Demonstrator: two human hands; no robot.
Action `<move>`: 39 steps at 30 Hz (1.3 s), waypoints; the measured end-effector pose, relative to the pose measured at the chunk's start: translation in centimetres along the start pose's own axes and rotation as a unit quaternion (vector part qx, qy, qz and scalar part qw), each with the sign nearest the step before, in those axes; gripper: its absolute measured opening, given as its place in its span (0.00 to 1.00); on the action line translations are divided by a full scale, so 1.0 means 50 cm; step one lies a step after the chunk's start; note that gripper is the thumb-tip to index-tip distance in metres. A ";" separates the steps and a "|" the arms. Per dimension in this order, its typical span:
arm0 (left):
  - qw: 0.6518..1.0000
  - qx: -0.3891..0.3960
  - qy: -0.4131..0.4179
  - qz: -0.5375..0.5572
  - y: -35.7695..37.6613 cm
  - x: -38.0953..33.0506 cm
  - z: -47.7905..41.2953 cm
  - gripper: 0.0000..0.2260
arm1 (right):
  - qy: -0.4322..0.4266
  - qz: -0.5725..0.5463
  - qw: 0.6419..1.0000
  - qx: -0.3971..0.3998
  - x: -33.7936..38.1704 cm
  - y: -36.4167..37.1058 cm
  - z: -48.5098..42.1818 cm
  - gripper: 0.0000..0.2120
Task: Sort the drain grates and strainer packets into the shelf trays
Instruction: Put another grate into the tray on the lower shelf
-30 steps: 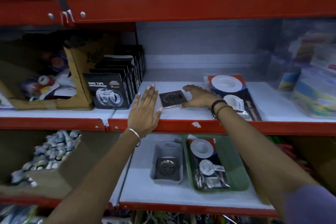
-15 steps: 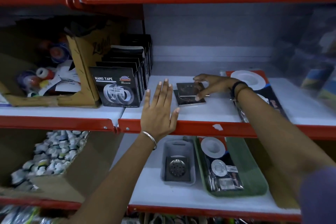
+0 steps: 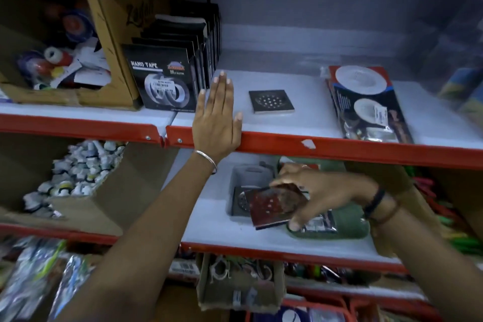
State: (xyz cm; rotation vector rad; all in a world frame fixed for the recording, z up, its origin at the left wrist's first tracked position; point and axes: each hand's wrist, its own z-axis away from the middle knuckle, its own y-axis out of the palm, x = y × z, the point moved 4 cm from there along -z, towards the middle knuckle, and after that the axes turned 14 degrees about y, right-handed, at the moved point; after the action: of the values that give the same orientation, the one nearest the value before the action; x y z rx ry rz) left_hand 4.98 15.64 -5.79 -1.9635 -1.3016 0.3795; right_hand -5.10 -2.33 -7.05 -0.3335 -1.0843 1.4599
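My right hand [image 3: 317, 192] grips a square metal drain grate [image 3: 275, 205], tilted, just above the grey tray [image 3: 236, 180] on the lower shelf. Another grate [image 3: 241, 201] lies inside that tray, partly hidden. A second square grate [image 3: 271, 101] rests flat on the upper shelf. A stack of strainer packets [image 3: 366, 104] lies to its right on the same shelf. The green tray [image 3: 350, 225] sits right of the grey one, holding a packet [image 3: 317, 223] mostly covered by my hand. My left hand [image 3: 217, 117] lies flat and empty on the upper shelf's red edge.
Black nano tape boxes [image 3: 163, 78] and a torn cardboard box [image 3: 109, 42] of tape rolls stand left on the upper shelf. A carton of small white fittings [image 3: 78, 167] fills the lower left. More packaged goods crowd the bottom shelf and right side.
My right hand lifted one grate off the upper shelf and carried it down over the grey tray. One grate stayed on the upper shelf. My left hand stayed put.
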 end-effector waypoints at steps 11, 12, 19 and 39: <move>0.999 -0.035 0.007 -0.023 0.014 0.003 0.004 0.29 | 0.188 0.054 0.972 -0.129 -0.131 0.153 -0.388 0.41; 0.999 -0.035 0.008 -0.022 0.016 0.004 0.004 0.29 | 0.196 0.067 0.972 -0.114 -0.129 0.168 -0.408 0.42; 0.999 -0.040 0.011 -0.017 0.016 0.004 0.006 0.28 | 0.220 0.103 0.966 -0.088 -0.136 0.200 -0.435 0.53; 0.997 0.026 -0.045 0.058 0.002 -0.005 0.008 0.29 | 0.080 -0.070 0.953 -0.284 -0.020 -0.255 -0.076 0.33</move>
State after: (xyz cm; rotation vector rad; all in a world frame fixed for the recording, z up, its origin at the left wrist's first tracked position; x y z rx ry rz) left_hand 4.69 15.58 -6.15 -2.0026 -1.2234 0.5596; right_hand 5.94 -3.74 0.31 -0.7509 -1.3537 0.9545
